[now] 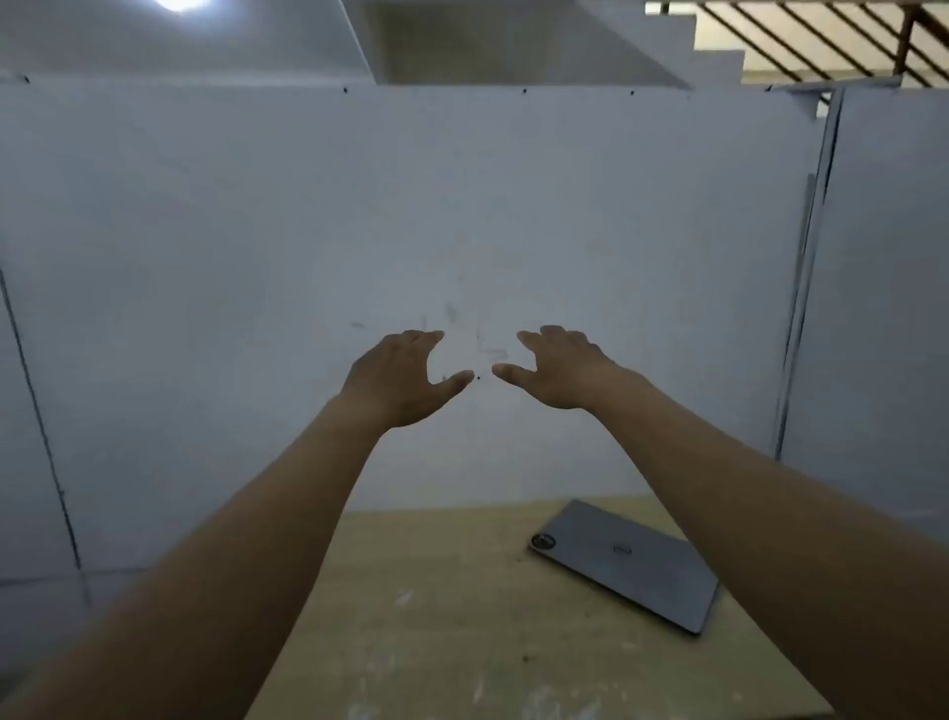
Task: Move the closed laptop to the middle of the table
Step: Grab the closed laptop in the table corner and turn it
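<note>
Overhead, two empty hands, left hand (405, 377) and right hand (557, 370), fingers spread; one closed laptop (629, 562) on one table (441, 616).

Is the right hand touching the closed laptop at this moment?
Apart. The head view shows the right hand raised, open, before the white wall, while the closed laptop lies flat on the table far below it.

Grey partition wall (205, 257) behind — ceiling light (177, 4), stair railing (821, 36) above.

Dim and grey overall; lit from a bright ceiling lamp (177, 4) blown out at top left; soft, slightly blurred throughout; wide-angle bending of the wall panel (462, 231) edges; faint shading under the forearms.
</note>
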